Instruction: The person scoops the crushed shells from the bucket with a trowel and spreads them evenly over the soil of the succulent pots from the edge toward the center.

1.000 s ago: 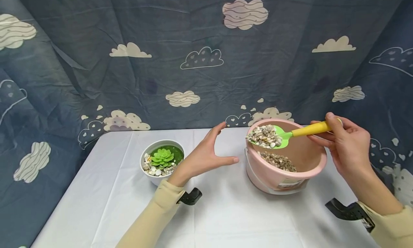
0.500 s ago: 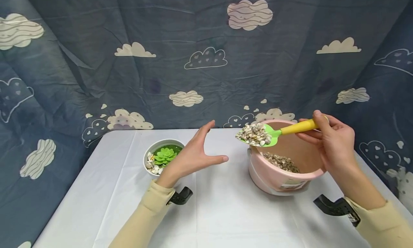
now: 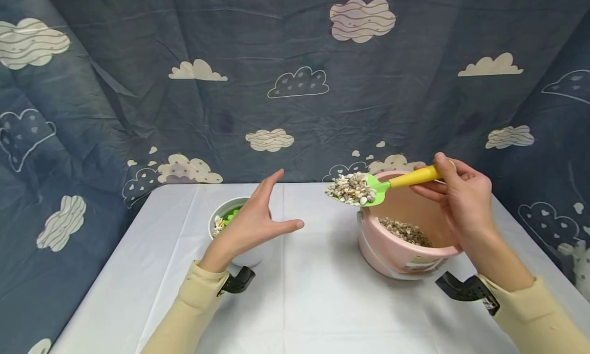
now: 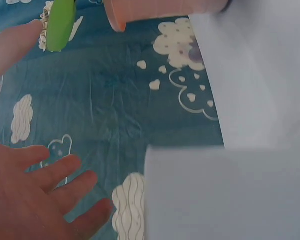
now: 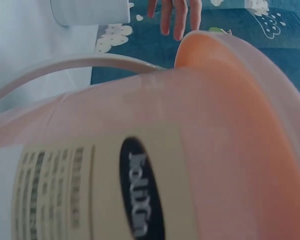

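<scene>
Plainly, pebbles (image 3: 405,232) in bucket (image 3: 380,254), greenery (image 3: 230,214) in pot (image 3: 250,256).

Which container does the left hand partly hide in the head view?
The white pot with the green plant; the pink bucket stands clear of the left hand.

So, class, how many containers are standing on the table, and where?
2. The white pot is on the left, partly hidden by the left hand; the pink bucket, with pebbles inside, is on the right, near the right hand. The hands could hide a small one.
</scene>
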Demonstrator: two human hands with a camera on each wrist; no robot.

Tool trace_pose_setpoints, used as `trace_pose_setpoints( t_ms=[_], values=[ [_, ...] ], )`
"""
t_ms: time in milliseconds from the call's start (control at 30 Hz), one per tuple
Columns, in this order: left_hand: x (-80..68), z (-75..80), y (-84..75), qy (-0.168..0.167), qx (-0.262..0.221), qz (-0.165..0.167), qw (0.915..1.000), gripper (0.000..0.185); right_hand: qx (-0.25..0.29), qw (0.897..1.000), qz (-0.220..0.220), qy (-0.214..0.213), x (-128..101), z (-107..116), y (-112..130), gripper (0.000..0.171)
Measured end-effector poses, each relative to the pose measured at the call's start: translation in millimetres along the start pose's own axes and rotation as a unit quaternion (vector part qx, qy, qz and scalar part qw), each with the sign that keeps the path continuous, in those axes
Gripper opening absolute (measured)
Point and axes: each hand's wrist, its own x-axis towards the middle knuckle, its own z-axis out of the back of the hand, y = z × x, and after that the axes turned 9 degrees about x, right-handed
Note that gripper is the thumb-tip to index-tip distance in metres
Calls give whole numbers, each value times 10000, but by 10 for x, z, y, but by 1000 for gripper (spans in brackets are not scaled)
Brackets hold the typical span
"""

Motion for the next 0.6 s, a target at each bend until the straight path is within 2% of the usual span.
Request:
trace_pose_setpoints(
  t_ms=[167, 400, 600],
  values=[
    [-88, 76, 104, -3, 152, 127, 9998, 106, 45, 9998, -53, 165, 1, -76, -32, 39],
    [-231, 164, 248, -96, 330, 464, 9983, 108, 137, 9996, 2, 240, -20, -164, -78, 43],
    [-340, 229, 400, -269, 385, 662, 9967, 111, 229, 9991, 106, 338, -21, -239, -103, 42]
  ],
)
